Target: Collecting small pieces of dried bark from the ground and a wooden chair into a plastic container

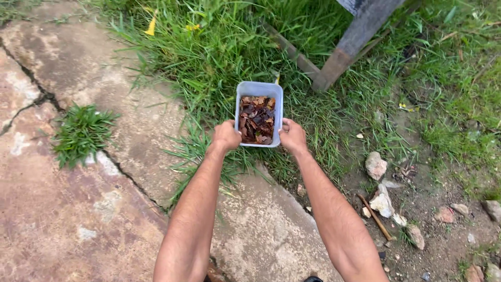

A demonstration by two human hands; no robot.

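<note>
At frame centre, the left hand (226, 137) and right hand (293, 137) are clamping the near corners of a pale rectangular plastic tub (259, 89) of dry brown leaves (257, 119); it is probably light, thin-walled and flexible, best gripped at the rim.

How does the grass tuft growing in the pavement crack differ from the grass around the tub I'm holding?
The grass tuft is a small, separate clump ringed by bare cracked pavement; the grass around the tub is a wide, unbroken patch. The tuft's blades are short and fan out low; the patch's blades are longer and tangled, some drooping over the pavement edge. Both are green. The left hand and right hand grip the tub's near corners.
</note>
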